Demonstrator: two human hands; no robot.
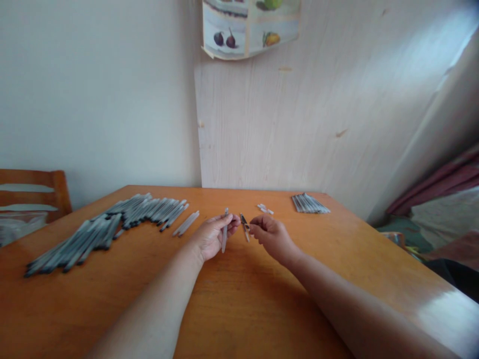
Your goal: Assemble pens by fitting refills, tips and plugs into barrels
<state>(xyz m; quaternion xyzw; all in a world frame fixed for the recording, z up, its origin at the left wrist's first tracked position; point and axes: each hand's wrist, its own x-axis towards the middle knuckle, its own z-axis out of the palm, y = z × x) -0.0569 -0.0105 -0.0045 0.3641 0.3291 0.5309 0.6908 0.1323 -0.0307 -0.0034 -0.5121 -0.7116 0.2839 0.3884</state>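
Between the hands [214,237], a small dark piece [244,220] looks unclear.

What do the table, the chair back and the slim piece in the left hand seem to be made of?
Table: probably wood or veneer, glossy, since its orange-brown top reflects light.
Chair back: likely varnished wood, judging by its brown slats.
Slim piece in the left hand: perhaps frosted plastic, as it looks pale and milky.

Pen pile [136,212] L on table [224,314]; small pcs [262,207] behind R hand [272,233]; pen stack [309,203] far R.
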